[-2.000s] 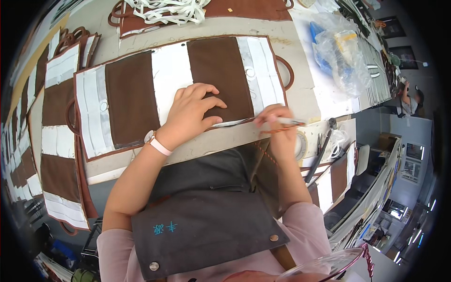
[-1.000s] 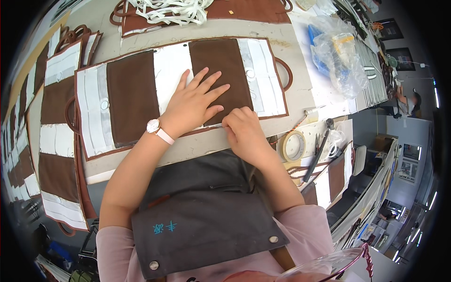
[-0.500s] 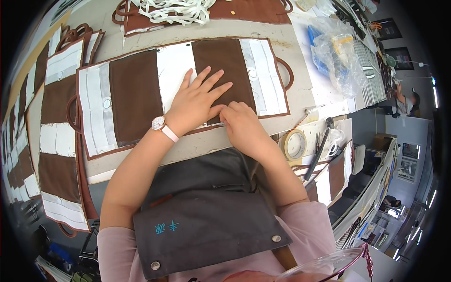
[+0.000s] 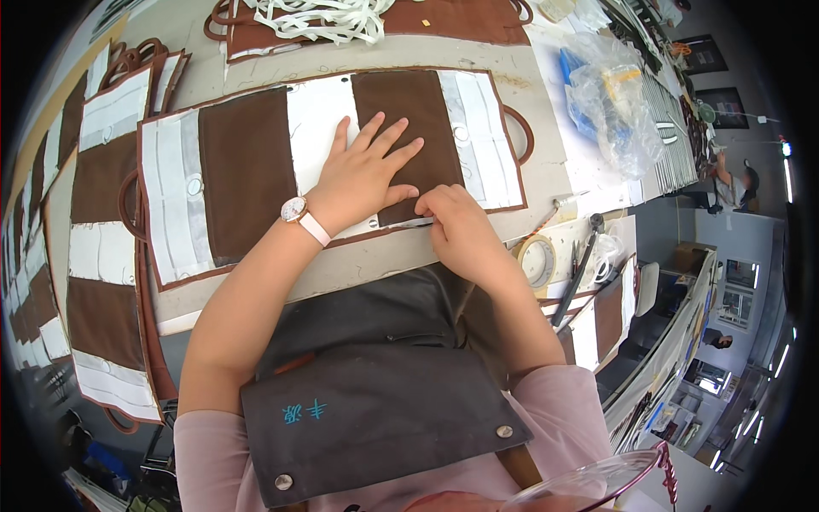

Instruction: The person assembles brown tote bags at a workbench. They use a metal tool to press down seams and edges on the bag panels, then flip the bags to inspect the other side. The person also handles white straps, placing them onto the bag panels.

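A flat bag piece (image 4: 243, 171) with brown and white panels, reddish-brown edging and a looped handle at each end lies in front of me. My left hand (image 4: 363, 183) presses on its middle, palm down and fingers spread, across a white and a brown panel. A watch (image 4: 293, 209) with a pale strap sits on the left wrist. Just right of the left thumb, my right hand (image 4: 456, 224) has its fingers curled and pinched at the piece's near edge. A thin dark sliver shows beside these fingertips; what they hold, if anything, is too small to make out.
Similar bag pieces (image 4: 104, 316) lie stacked at the left. White strips (image 4: 328, 19) rest on brown pieces at the far side. To the right are a tape roll (image 4: 537, 261), a long black tool (image 4: 580, 269) and clear plastic bags (image 4: 610, 102). Another person (image 4: 729, 188) is at far right.
My right hand has moved slightly right and nearer along the edge, parting from the left thumb. The left hand has shifted a little to the right, still spread flat.
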`<state>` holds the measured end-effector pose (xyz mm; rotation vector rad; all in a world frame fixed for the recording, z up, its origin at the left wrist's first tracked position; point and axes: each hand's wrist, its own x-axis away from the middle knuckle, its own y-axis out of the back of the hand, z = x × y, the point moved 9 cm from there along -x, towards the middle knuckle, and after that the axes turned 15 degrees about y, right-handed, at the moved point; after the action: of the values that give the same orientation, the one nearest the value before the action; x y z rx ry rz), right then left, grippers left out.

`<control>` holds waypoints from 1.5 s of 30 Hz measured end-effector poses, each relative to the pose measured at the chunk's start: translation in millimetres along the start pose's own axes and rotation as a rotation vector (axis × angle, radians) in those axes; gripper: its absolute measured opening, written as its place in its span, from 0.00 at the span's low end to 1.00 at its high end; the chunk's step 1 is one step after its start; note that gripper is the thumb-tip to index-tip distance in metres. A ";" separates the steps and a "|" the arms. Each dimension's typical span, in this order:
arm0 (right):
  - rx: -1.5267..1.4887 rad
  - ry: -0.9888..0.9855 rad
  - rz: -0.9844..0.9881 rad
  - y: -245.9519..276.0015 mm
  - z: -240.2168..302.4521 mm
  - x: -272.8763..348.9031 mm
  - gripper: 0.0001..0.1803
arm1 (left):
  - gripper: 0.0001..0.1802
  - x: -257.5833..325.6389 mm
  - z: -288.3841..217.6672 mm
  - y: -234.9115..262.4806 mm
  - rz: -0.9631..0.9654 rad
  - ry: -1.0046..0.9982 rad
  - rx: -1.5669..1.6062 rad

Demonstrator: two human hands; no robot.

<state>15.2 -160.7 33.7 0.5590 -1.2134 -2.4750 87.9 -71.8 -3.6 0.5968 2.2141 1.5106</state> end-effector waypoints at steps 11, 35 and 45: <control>0.176 0.053 0.107 -12.4 6.4 -1.7 0.09 | 0.39 0.7 -2.6 0.6 -0.010 0.014 -0.011; -0.117 -0.024 0.014 -12.5 1.9 4.1 0.25 | 0.39 0.9 -2.7 2.2 -0.068 -0.008 -0.018; -0.110 -0.006 -0.093 -12.2 4.1 9.1 0.26 | 0.39 1.6 -2.2 4.6 -0.066 -0.007 -0.016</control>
<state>3.9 -154.9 24.4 0.5911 -1.0686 -2.6037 86.0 -71.1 1.3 0.5184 2.1927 1.4898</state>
